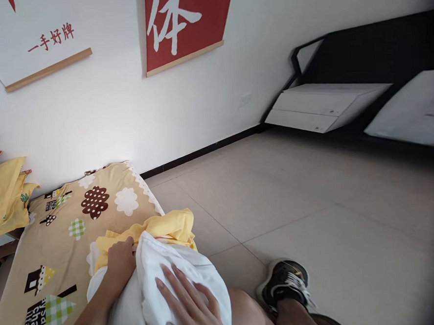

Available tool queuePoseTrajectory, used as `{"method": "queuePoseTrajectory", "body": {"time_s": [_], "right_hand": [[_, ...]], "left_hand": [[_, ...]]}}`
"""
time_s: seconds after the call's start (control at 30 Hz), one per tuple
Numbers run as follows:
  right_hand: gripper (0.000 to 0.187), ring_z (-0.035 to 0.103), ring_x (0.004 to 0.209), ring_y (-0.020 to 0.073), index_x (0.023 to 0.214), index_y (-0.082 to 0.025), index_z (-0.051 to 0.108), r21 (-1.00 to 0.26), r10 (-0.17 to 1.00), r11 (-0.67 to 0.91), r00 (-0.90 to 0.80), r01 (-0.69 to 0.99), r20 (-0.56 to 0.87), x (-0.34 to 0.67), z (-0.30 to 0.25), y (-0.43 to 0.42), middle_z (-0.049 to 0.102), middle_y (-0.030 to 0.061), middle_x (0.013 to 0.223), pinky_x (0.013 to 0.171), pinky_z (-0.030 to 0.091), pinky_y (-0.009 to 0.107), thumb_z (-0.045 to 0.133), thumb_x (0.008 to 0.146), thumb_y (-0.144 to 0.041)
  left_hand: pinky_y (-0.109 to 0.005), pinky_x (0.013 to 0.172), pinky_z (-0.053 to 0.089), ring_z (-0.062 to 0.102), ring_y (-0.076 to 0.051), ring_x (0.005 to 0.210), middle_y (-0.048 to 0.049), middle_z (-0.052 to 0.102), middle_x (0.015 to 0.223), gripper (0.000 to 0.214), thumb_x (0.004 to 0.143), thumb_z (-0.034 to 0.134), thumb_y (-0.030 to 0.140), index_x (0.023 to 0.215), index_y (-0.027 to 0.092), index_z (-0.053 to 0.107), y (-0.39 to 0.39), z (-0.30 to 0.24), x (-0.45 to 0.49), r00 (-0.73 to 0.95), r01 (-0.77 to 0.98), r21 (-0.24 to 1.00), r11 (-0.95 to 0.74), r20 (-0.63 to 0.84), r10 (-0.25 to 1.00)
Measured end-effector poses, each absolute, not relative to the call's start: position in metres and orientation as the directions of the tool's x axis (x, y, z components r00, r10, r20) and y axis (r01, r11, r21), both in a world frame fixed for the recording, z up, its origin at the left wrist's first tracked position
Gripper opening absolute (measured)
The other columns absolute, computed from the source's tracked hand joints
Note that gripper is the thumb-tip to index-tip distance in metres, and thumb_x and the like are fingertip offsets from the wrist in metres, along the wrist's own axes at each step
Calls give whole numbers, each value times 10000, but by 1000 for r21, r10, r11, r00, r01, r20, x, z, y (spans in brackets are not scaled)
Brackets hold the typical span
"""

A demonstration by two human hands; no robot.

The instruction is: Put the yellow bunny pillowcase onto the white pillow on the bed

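White pillow partly hides yellow cloth and patterned bedsheet beside it

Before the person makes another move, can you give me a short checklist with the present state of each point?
1. Left hand closed on the yellow cloth: ok, it appears to grip its near edge.
2. White pillow also caught in that grip: cannot tell, the hand hides it.
3. Right hand on the pillow: ok, resting on top with fingers spread.
4. Yellow cloth smooth: not ok, it is bunched at the pillow's far end.
5. Shoe away from the cloth: ok, it is apart, on the floor.
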State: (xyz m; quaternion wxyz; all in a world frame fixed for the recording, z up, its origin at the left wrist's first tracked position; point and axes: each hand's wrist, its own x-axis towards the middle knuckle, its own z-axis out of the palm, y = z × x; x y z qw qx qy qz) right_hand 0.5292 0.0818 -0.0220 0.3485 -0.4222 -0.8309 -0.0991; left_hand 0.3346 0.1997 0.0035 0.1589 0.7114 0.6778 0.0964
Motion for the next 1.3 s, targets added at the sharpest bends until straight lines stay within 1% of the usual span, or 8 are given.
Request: {"method": "queuePoseTrajectory", "body": {"time_s": [0.1, 0.3, 0.6, 0.83, 1.0, 1.1, 1.2, 1.3], "right_hand": [[612, 471, 1351, 268, 1555, -269, 289, -312, 738, 647, -469, 696, 485, 520, -8, 101, 433, 72, 1514, 1023, 390, 389, 449, 982, -411], [462, 566, 1231, 273, 1416, -262, 522, -685, 862, 428, -494, 589, 114, 506, 4, 139, 585, 84, 1383, 1009, 383, 426, 368, 981, -275], [391, 641, 1047, 293, 1136, -178, 650, -551, 964, 224, -267, 804, 3, 483, -15, 180, 711, 124, 1081, 948, 394, 442, 288, 990, -178], [371, 663, 1018, 304, 976, -113, 694, -642, 990, 47, -122, 766, -74, 480, -21, 210, 713, 183, 1061, 908, 443, 403, 327, 940, -147], [420, 659, 1049, 204, 1039, -165, 685, -795, 981, 126, -195, 593, 10, 515, -6, 187, 711, 91, 1134, 899, 485, 276, 271, 985, -210], [370, 645, 1107, 213, 1182, -211, 671, -875, 962, 247, -212, 417, 171, 547, -15, 154, 694, 74, 1203, 942, 500, 306, 377, 985, -319], [361, 622, 1153, 280, 1170, -235, 696, -762, 916, 288, 66, 580, 397, 571, -41, 131, 669, 112, 1243, 947, 503, 429, 453, 959, -398], [428, 564, 1243, 299, 1334, -270, 605, -544, 858, 278, 50, 791, 511, 574, -61, 126, 608, 107, 1346, 951, 480, 481, 483, 947, -409]], "left_hand": [[-283, 634, 325, 501, -171, 615, -28, 594, 653, 154, 785, 571, 269, 660, 188, 531, 212, 9, 340, 106, 899, 431, -78, -41, 994], [-233, 553, 265, 343, -103, 553, 46, 350, 540, 289, 828, 434, 225, 573, 201, 299, 223, 3, 349, 65, 786, 609, -109, 94, 993], [-278, 567, 212, 280, -128, 523, 34, 304, 523, 297, 836, 425, 302, 608, 213, 258, 203, 6, 362, 133, 795, 563, -224, 199, 971], [-291, 568, 191, 320, -138, 498, 11, 354, 500, 309, 871, 387, 332, 606, 209, 283, 191, 15, 351, 230, 871, 416, -263, 128, 965], [-272, 594, 243, 452, -153, 573, -3, 478, 565, 274, 850, 431, 337, 632, 204, 333, 189, 16, 348, 233, 879, 408, -247, 84, 969], [-273, 595, 247, 421, -140, 564, 11, 441, 553, 277, 826, 456, 319, 617, 200, 318, 184, 13, 349, 243, 867, 427, -258, 90, 966], [-277, 585, 237, 396, -131, 547, 20, 399, 528, 293, 797, 480, 293, 594, 197, 291, 178, 13, 350, 240, 870, 425, -250, 78, 968], [-279, 595, 240, 449, -140, 569, 16, 457, 545, 263, 757, 518, 261, 592, 197, 324, 176, 18, 354, 205, 907, 367, -205, 40, 978]]}}
